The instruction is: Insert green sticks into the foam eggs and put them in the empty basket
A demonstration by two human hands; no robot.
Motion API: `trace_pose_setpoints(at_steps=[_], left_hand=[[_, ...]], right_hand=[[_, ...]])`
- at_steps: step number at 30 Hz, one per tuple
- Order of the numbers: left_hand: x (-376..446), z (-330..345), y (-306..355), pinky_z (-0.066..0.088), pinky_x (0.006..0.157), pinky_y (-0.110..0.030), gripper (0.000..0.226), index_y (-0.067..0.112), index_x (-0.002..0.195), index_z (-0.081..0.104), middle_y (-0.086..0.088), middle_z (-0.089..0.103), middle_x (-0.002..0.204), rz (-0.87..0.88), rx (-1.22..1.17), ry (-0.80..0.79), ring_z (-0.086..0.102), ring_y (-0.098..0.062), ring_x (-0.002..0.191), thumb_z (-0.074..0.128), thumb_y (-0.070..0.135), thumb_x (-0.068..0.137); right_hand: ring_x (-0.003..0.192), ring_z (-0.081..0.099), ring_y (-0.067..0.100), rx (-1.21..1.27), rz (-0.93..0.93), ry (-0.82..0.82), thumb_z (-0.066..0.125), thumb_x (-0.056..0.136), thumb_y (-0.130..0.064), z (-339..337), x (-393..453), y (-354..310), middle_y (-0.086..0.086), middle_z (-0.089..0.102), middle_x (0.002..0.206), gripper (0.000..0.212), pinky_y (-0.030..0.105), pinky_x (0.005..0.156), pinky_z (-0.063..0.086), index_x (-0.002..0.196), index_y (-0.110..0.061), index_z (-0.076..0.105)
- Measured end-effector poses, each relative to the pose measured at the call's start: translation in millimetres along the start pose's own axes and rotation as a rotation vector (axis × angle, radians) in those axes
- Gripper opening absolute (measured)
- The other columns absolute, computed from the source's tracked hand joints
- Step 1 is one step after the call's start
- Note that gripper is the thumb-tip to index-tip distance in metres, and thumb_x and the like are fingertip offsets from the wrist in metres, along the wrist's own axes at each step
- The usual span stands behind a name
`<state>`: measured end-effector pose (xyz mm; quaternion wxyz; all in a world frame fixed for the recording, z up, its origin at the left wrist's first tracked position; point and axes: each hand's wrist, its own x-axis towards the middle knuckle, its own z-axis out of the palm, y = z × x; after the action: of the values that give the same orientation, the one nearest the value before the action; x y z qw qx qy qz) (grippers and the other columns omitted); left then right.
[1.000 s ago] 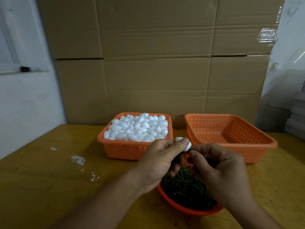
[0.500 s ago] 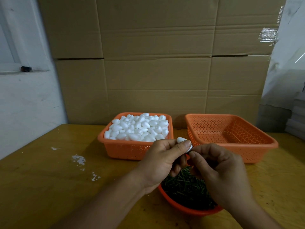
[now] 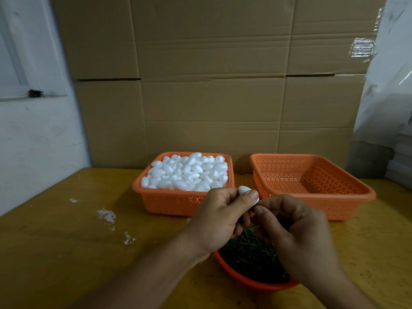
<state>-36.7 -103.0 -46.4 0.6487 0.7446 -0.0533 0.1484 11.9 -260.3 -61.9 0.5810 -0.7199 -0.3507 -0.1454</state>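
My left hand [image 3: 220, 217] pinches a white foam egg [image 3: 244, 189] between thumb and fingers, above the near bowl. My right hand [image 3: 296, 237] meets it from the right, thumb and forefinger pinched at the egg's lower end; a dark bit of green stick shows there, mostly hidden. An orange bowl [image 3: 243, 278] of green sticks [image 3: 249, 253] sits under both hands. An orange basket [image 3: 169, 201] heaped with foam eggs [image 3: 187, 171] stands behind on the left. The empty orange basket [image 3: 347, 197] stands on the right.
A yellow wooden table [image 3: 66, 253] carries white foam crumbs [image 3: 107, 216] on its left part. Cardboard boxes [image 3: 211, 85] wall off the back. A white wall is at the left, and stacked white material [image 3: 401, 159] at the far right.
Both hands stay together over the bowl. The egg has shifted slightly in my left fingers, and my right fingers have closed in on its lower end.
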Motion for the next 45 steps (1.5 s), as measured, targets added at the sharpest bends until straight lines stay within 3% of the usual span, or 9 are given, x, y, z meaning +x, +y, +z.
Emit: trace_pose_setpoints(at_steps=[4, 14, 19, 24, 28, 31, 35, 39, 45], left_hand=[[0.1, 0.1, 0.1, 0.04, 0.048, -0.02, 0.034, 0.02, 0.073, 0.067, 0.0, 0.057, 0.06, 0.001, 0.006, 0.008, 0.05, -0.01, 0.049, 0.06, 0.047, 0.091], [-0.4, -0.2, 0.1, 0.04, 0.048, -0.018, 0.031, 0.03, 0.081, 0.071, 0.002, 0.058, 0.062, -0.028, 0.003, -0.038, 0.051, -0.008, 0.051, 0.059, 0.055, 0.094], [-2.0, 2.4, -6.7, 0.041, 0.049, -0.014, 0.02, 0.024, 0.086, 0.069, 0.008, 0.058, 0.059, -0.05, 0.089, -0.072, 0.051, -0.001, 0.051, 0.067, 0.042, 0.094], [-4.4, 6.0, -11.9, 0.043, 0.055, -0.011, 0.009, 0.025, 0.088, 0.07, 0.016, 0.06, 0.059, -0.061, 0.215, -0.114, 0.058, 0.005, 0.056, 0.07, 0.031, 0.095], [-5.7, 6.9, -13.0, 0.044, 0.056, -0.012, 0.011, 0.027, 0.086, 0.071, 0.015, 0.062, 0.061, -0.062, 0.272, -0.119, 0.059, 0.004, 0.058, 0.07, 0.035, 0.093], [-5.9, 6.8, -13.2, 0.045, 0.057, -0.014, 0.012, 0.029, 0.084, 0.07, 0.014, 0.064, 0.064, -0.054, 0.294, -0.129, 0.061, 0.002, 0.062, 0.07, 0.037, 0.093], [-5.5, 7.0, -13.5, 0.043, 0.053, -0.011, 0.013, 0.028, 0.083, 0.069, 0.017, 0.063, 0.061, -0.053, 0.294, -0.138, 0.058, 0.004, 0.057, 0.07, 0.034, 0.094], [-5.7, 8.7, -13.7, 0.043, 0.054, -0.011, 0.014, 0.025, 0.083, 0.07, 0.017, 0.063, 0.063, -0.051, 0.311, -0.137, 0.059, 0.004, 0.059, 0.07, 0.034, 0.094], [-5.4, 8.6, -12.2, 0.045, 0.057, -0.013, 0.015, 0.023, 0.084, 0.071, 0.016, 0.064, 0.065, -0.038, 0.326, -0.128, 0.061, 0.002, 0.064, 0.07, 0.035, 0.093]], right_hand=[[0.057, 0.07, 0.017, 0.039, 0.021, -0.011, 0.071, 0.088, -0.018, 1.9, -0.6, 0.3, -0.001, 0.074, 0.07, 0.01, 0.034, 0.052, 0.057, 0.082, -0.026, 0.073], [0.053, 0.067, 0.013, 0.15, 0.114, -0.041, 0.072, 0.085, -0.017, -4.8, 8.7, -5.8, 0.005, 0.073, 0.067, 0.005, 0.014, 0.049, 0.048, 0.081, -0.016, 0.074], [0.052, 0.066, 0.009, 0.13, 0.156, 0.017, 0.07, 0.088, -0.012, -16.9, 34.3, -2.6, 0.003, 0.073, 0.067, 0.007, 0.013, 0.049, 0.049, 0.082, -0.012, 0.073], [0.057, 0.068, 0.006, -0.027, 0.235, 0.052, 0.07, 0.092, -0.016, -24.7, 73.0, 16.9, -0.004, 0.074, 0.068, 0.011, 0.014, 0.046, 0.049, 0.08, -0.016, 0.072], [0.056, 0.065, 0.021, -0.267, 0.246, 0.064, 0.07, 0.092, -0.024, -29.7, 105.6, 39.0, -0.003, 0.073, 0.067, 0.017, 0.04, 0.052, 0.053, 0.075, -0.025, 0.07], [0.048, 0.056, 0.02, -0.418, 0.305, 0.044, 0.07, 0.092, -0.029, -34.1, 126.8, 58.9, 0.0, 0.073, 0.068, 0.019, 0.034, 0.05, 0.042, 0.073, -0.026, 0.07], [0.049, 0.055, 0.018, -0.622, 0.449, -0.065, 0.074, 0.088, -0.037, -35.8, 139.2, 78.7, 0.001, 0.07, 0.063, 0.025, 0.03, 0.05, 0.042, 0.072, -0.018, 0.072], [0.061, 0.064, 0.022, -0.773, 0.564, -0.178, 0.077, 0.077, -0.056, -32.0, 147.1, 92.8, 0.008, 0.07, 0.071, 0.05, 0.031, 0.058, 0.052, 0.078, -0.007, 0.07], [0.062, 0.064, 0.022, -0.837, 0.613, -0.211, 0.083, 0.074, -0.04, -23.8, 155.1, 105.1, 0.008, 0.066, 0.07, 0.038, 0.025, 0.048, 0.047, 0.074, -0.009, 0.062]])
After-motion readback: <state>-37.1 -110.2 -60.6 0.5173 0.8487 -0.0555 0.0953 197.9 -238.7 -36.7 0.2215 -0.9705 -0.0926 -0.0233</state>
